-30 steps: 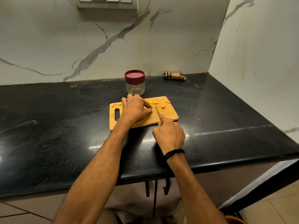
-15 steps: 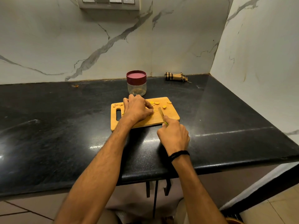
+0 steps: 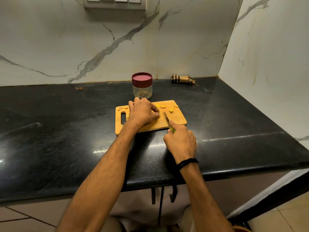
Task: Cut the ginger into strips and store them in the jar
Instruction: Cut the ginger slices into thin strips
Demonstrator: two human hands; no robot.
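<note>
No readable text, label, brand, number or sign appears on anything here.

Dim warm light, glare streaks on the countertop [image 3: 234, 139], wide-angle bending at edges.

Jar [image 3: 142, 86] just behind board [image 3: 178, 120]; ginger slices [image 3: 163, 106] on board, far R; cloth roll [image 3: 181, 79] R of jar.

Black stone counter [image 3: 66, 131] with wooden cutting board [image 3: 177, 120], lidded jar [image 3: 142, 86], rolled checked cloth [image 3: 181, 79].
</note>
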